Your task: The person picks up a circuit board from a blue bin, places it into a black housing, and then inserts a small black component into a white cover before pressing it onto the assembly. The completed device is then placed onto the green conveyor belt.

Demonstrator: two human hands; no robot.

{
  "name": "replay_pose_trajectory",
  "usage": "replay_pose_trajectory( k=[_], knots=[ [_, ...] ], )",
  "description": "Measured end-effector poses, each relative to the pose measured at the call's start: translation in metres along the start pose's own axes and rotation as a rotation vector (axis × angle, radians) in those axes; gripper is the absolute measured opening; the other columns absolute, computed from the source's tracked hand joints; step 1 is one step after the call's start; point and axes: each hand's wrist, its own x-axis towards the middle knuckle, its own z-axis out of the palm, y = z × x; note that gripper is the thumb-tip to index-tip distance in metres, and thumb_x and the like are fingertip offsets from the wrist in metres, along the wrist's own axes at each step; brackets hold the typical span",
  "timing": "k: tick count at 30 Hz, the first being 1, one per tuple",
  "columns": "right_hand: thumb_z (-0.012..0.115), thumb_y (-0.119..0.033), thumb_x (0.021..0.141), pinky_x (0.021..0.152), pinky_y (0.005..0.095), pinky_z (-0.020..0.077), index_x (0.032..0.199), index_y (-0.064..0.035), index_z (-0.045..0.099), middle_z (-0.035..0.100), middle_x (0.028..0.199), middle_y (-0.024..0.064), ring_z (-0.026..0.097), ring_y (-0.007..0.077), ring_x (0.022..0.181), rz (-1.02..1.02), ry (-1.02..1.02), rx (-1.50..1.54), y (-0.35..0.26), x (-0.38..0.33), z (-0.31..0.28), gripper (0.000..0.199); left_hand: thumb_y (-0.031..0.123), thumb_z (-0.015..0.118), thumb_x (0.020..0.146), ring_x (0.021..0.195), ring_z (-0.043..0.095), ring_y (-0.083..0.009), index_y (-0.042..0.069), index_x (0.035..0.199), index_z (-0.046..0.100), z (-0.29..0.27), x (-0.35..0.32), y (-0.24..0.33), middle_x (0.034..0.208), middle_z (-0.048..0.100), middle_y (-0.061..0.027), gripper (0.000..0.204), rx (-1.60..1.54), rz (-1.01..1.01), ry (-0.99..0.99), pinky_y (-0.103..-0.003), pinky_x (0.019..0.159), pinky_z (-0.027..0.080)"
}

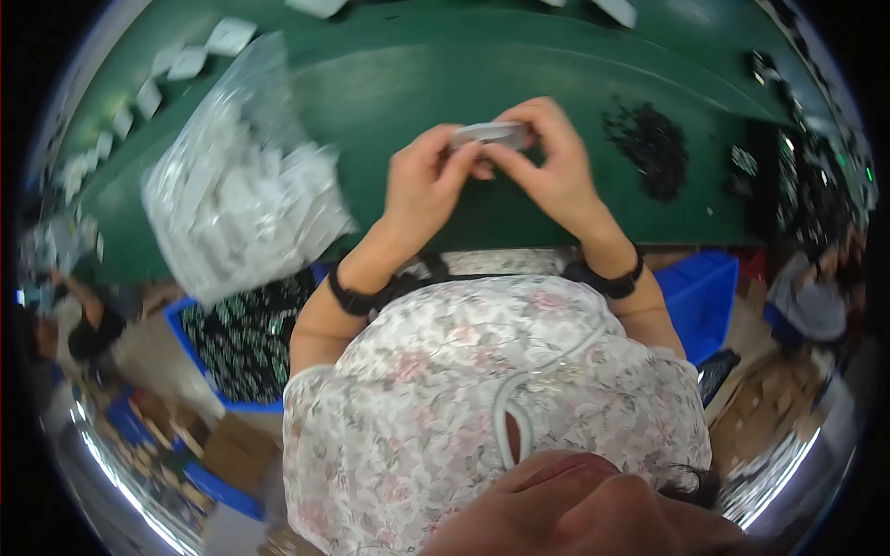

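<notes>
Above the green table, my left hand and my right hand both grip a small, flat, white plastic-looking part. Its left end sits in the left fingers, and its right end is between the right thumb and fingers. Both thumbs press along its near edge. The part's exact kind is too small to make out. To the right of my right hand lies a loose pile of small black pieces. Left of my left hand rests a large clear plastic bag holding several white parts.
White parts stand spaced along the far left of the green table. Beside me are a blue bin of dark pieces at left and another blue bin at right. Dark trays line the right end. Other people work at both sides.
</notes>
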Motion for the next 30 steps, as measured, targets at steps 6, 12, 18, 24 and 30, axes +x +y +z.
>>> replay_pose_trajectory(
  k=[6, 12, 18, 24, 30],
  knots=[
    [0.074, -0.018, 0.074, 0.058, 0.0296, 0.0451, 0.083, -0.0030, 0.057, 0.060, 0.073, 0.0065, 0.057, 0.0184, 0.063, 0.209, -0.099, 0.128, 0.003, -0.002, -0.009, 0.024, 0.004, 0.049, 0.096, 0.075, 0.064, -0.0131, -0.005, 0.106, 0.058, -0.001, -0.001, 0.000, 0.089, 0.065, -0.0083, 0.016, -0.066, -0.045, -0.131, -0.024, 0.071, 0.051],
    [0.073, -0.011, 0.079, 0.064, 0.0244, 0.0450, 0.100, -0.0045, 0.057, 0.060, 0.090, 0.0029, 0.054, 0.0085, 0.075, 0.302, -0.132, 0.325, 0.015, -0.006, -0.040, 0.027, 0.007, 0.040, 0.099, 0.075, 0.066, -0.0198, -0.005, 0.127, 0.036, 0.003, 0.011, 0.003, 0.094, 0.063, -0.0171, 0.030, -0.178, -0.097, -0.154, -0.029, 0.072, 0.053],
    [0.073, -0.016, 0.071, 0.095, 0.0421, 0.0452, 0.119, -0.0149, 0.058, 0.055, 0.126, 0.0077, 0.051, 0.0292, 0.116, 0.164, 0.292, -1.229, 0.059, -0.031, -0.229, 0.050, 0.011, 0.045, 0.099, 0.054, 0.055, -0.0154, 0.000, 0.113, 0.049, -0.062, 0.037, -0.018, 0.080, 0.061, -0.0086, 0.019, 0.277, -0.148, 0.053, -0.026, 0.055, 0.046],
    [0.078, -0.020, 0.069, 0.094, 0.0463, 0.0456, 0.123, -0.0268, 0.056, 0.048, 0.133, 0.0076, 0.048, 0.0308, 0.119, 0.715, 0.037, -1.198, 0.116, -0.053, -0.323, 0.059, 0.018, 0.052, 0.095, 0.074, 0.057, -0.0270, 0.003, 0.112, 0.055, -0.057, 0.047, -0.013, 0.092, 0.054, -0.0118, 0.023, 0.949, 0.157, 0.102, -0.036, 0.064, 0.048],
    [0.075, -0.021, 0.074, 0.084, 0.0368, 0.0491, 0.111, -0.0102, 0.059, 0.058, 0.108, 0.0134, 0.059, 0.0321, 0.096, 0.193, 0.366, -1.035, 0.121, -0.026, -0.288, 0.042, 0.032, 0.071, 0.080, 0.091, 0.054, -0.0353, 0.000, 0.120, 0.049, -0.030, 0.019, -0.007, 0.102, 0.051, -0.0175, 0.055, 1.272, 0.226, 0.234, -0.040, 0.077, 0.047]
  ],
)
